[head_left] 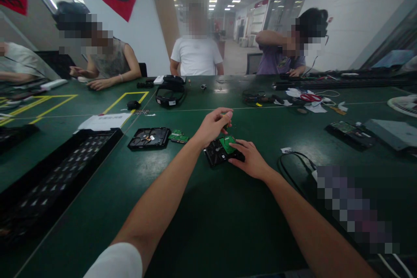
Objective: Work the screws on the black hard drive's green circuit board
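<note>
A black hard drive (213, 154) lies on the green table in front of me, with a green circuit board (227, 143) on its upper side. My left hand (213, 127) is closed above it, pinching what looks like a small screwdriver (225, 127). Its handle is mostly hidden by the fingers, and its thin shaft points down at the board. Thumb and fingers of my right hand (250, 158) hold the drive at its right side, fingertips touching the board. To the left lie a second hard drive (148, 138) and a loose green circuit board (178, 136).
A long black tray (61, 173) stands at the left, near a white paper sheet (102, 121). At the right are another drive (350, 134), a grey metal box (391, 134) and a black cable (295, 153). A black headset (170, 92) lies farther back. Several people sit around the table.
</note>
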A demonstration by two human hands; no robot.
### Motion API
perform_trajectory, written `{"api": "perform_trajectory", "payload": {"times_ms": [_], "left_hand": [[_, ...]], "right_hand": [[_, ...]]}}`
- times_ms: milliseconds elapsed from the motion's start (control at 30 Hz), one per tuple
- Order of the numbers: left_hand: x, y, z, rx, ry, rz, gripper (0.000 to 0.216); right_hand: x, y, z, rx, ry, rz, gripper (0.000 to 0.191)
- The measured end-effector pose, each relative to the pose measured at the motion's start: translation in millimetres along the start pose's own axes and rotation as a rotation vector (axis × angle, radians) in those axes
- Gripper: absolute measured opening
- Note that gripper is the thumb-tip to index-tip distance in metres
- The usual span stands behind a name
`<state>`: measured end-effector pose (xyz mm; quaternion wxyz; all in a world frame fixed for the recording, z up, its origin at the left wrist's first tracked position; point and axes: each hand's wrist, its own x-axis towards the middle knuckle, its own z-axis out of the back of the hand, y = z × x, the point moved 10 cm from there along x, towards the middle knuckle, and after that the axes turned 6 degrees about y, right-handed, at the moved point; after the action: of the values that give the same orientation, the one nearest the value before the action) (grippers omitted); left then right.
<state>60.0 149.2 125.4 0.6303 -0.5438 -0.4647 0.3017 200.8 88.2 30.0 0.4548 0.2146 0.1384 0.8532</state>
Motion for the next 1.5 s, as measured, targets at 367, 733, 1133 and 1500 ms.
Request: {"api": "perform_trajectory", "payload": {"times_ms": [367,733,1133,1500], "left_hand": [[-1,1,12,-0.006,-0.108,0.061,0.028],[-1,-2,-2,-0.009,-0.001,0.010,0.031],[1,3,2,-0.078,0.009,0.023,0.025],[-1,-4,1,-0.026,-0.015,0.002,0.012]], "right_hand": [[2,0,1,0.006,0.021,-0.022,0.065],[2,4,4,0.044,0.009,-0.003,0.078],[3,5,4,0.026,0.009,0.001,0.065],[3,5,4,0.031,0.038,-0.011,0.065]]}}
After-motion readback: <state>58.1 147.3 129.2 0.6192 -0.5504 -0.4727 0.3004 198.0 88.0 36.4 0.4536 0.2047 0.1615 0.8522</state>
